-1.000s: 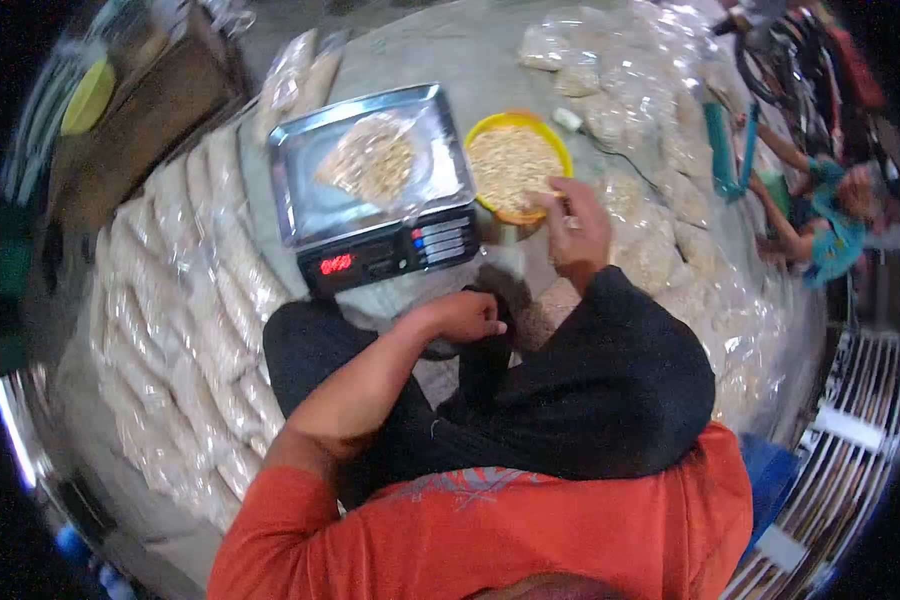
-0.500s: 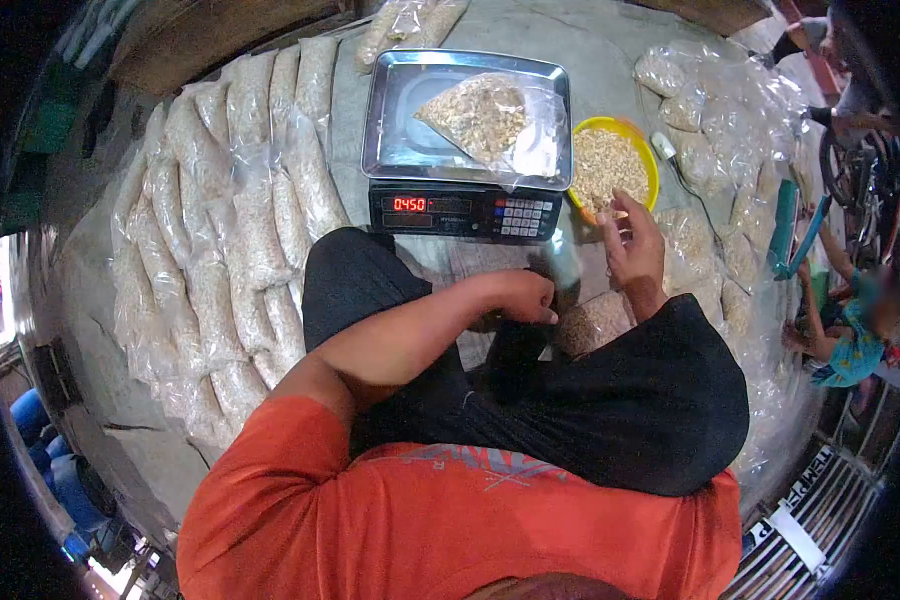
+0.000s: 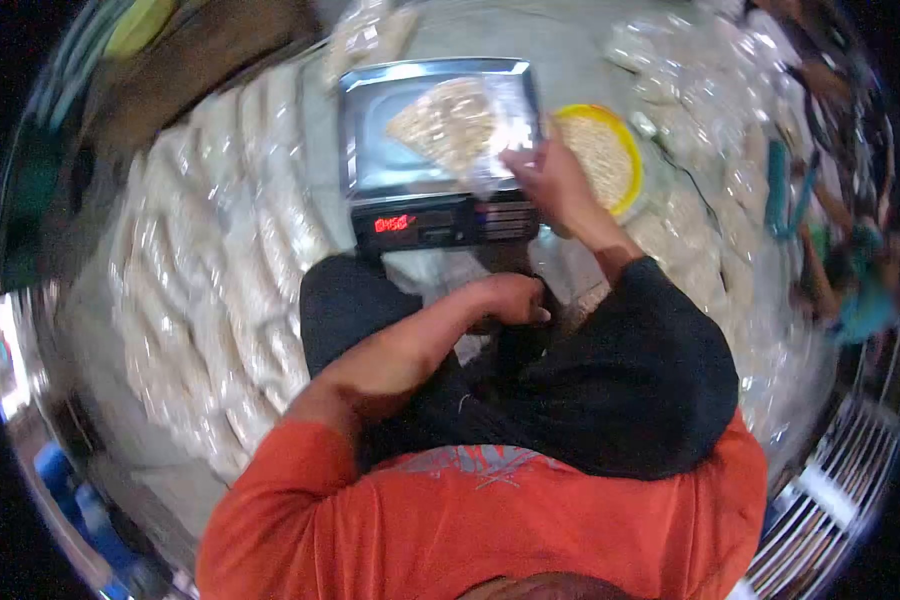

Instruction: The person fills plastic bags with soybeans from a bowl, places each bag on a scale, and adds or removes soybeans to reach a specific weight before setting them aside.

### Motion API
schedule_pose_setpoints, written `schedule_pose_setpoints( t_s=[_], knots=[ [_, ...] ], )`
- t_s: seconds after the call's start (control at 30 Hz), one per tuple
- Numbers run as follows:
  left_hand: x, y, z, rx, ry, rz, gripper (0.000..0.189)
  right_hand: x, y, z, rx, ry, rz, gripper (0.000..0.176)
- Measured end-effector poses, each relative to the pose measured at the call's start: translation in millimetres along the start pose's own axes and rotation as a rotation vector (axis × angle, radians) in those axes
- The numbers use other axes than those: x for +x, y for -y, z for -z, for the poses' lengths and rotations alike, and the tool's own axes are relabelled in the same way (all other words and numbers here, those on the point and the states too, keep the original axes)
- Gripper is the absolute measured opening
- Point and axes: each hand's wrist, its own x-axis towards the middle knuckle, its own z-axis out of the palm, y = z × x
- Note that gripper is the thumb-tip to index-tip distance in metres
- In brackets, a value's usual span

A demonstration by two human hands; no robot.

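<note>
A clear plastic bag of pale flaky pieces (image 3: 445, 128) lies tilted on the steel pan (image 3: 365, 170) of a digital scale (image 3: 440, 222). My right hand (image 3: 550, 178) is at the bag's loose end, its fingers closed on the plastic at the pan's right edge; blur softens the fingertips. The scale's red digits are smeared. Beside that hand stands a yellow-rimmed basin (image 3: 635, 170) holding similar pale pieces. My left hand (image 3: 515, 298) rests closed near my bent legs, its inner fingers hidden and nothing sticking out of it.
Many long filled plastic bags (image 3: 215, 240) lie in rows on the left. More filled bags (image 3: 685, 90) cover the right side, with a dark cable (image 3: 695, 185) among them. Another bag (image 3: 370, 40) lies behind the scale. A person (image 3: 860, 290) is at far right.
My right hand has moved from the basin's near edge up and left to the bag on the scale. My left hand stays put. The view has shifted and blurred.
</note>
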Motion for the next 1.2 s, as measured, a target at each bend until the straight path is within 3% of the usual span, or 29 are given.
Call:
schedule_pose_setpoints(
  t_s=[0.03,0.07,0.1,0.13,0.17,0.2,0.27,0.3,0.37,0.4,0.47,0.5,0.57,0.6,0.63,0.67,0.7,0.73,0.77,0.8,0.83,0.93,1.03,1.13,1.2],
  knots=[
    [0.5,3.5,1.9,-0.015,0.052,0.004,0.048,11.1,-22.7,-15.2,-0.063,0.058,0.124,0.067],
    [7.0,2.1,7.3,-0.013,0.117,-0.014,0.047,18.5,-31.9,-23.7,0.114,0.035,0.149,0.050],
    [0.5,-2.2,7.4,-0.064,-0.005,-0.057,0.043,34.2,-66.4,-52.1,-0.465,-0.246,0.700,0.027],
    [-11.6,-3.7,5.3,-0.131,-0.119,-0.100,0.039,52.4,-57.3,-65.2,-0.128,-0.208,0.356,0.027],
    [-7.5,2.0,4.7,-0.099,-0.046,-0.047,0.036,40.3,-8.3,-23.3,0.185,-0.079,0.091,0.026],
    [-2.0,10.8,0.8,-0.068,0.013,0.019,0.035,48.4,-6.5,-26.8,0.225,-0.153,0.143,0.026],
    [0.6,48.7,-30.3,-0.678,-0.159,-0.328,0.043,62.7,-5.2,-29.9,0.116,-0.158,0.138,0.019],
    [5.1,66.9,-37.5,-0.657,-0.121,-0.345,0.043,59.1,10.4,-14.5,0.070,-0.149,0.168,0.018],
    [15.0,100.0,-48.8,-0.427,-0.097,0.023,0.051,59.1,18.2,-1.8,0.121,-0.216,0.175,0.018],
    [22.0,114.3,-58.6,-0.408,-0.078,0.005,0.051,55.6,19.3,9.1,0.182,-0.251,0.210,0.020],
    [32.7,120.3,-65.9,-1.163,-0.042,0.259,0.049,35.5,27.1,42.7,0.202,-0.335,0.204,0.022],
    [33.7,115.2,-61.9,-1.147,-0.031,0.252,0.049,20.8,31.1,60.6,0.240,-0.397,0.213,0.023],
    [8.8,51.6,-25.6,-0.080,-0.088,-0.332,0.039,-12.8,18.4,106.5,0.144,-0.476,0.231,0.026],
    [0.8,27.1,-13.6,-0.069,-0.087,-0.336,0.039,-32.6,8.2,132.1,0.057,-0.521,0.227,0.026],
    [-6.5,4.2,-3.4,-0.240,-0.006,-0.050,0.038,-60.0,7.7,170.4,0.088,-0.472,0.003,0.026],
    [-14.4,-14.6,3.7,-0.410,0.069,0.241,0.037,-81.9,-13.0,194.1,-0.003,-0.633,0.004,0.026],
    [-23.5,-31.5,8.3,-0.408,0.059,0.241,0.037,-102.5,-42.5,221.4,0.099,-0.644,-0.075,0.025],
    [-31.3,-46.6,11.4,-0.300,-0.002,0.102,0.036,-127.6,-48.0,253.3,0.064,-0.685,-0.306,0.025],
    [-33.3,-54.3,12.5,-0.192,-0.063,-0.035,0.036,-148.5,-69.1,278.1,0.036,-0.773,-0.341,0.025],
    [-25.6,-35.2,2.6,-0.195,-0.083,-0.102,0.038,-169.1,-114.7,300.3,-0.184,-0.882,-0.249,0.025],
    [-24.5,-37.1,1.1,-0.196,-0.089,-0.101,0.038,-186.0,-138.3,323.0,-0.170,-0.919,-0.351,0.024],
    [-21.8,-49.1,-1.4,-0.257,-0.041,-0.042,0.038,-232.0,-227.0,382.5,-0.510,-0.992,-0.472,0.026],
    [-19.9,-60.7,4.4,-0.236,-0.027,-0.103,0.039,-264.8,-314.0,413.9,-0.659,-1.053,-0.652,0.031],
    [-6.9,-60.7,8.6,-0.193,0.033,-0.014,0.028,-298.1,-420.2,426.7,-0.667,-1.117,-0.674,0.032],
    [4.0,-51.3,5.2,-0.276,0.024,0.011,0.040,-319.9,-481.9,420.0,-0.980,-1.124,-0.679,0.032]
  ],
)
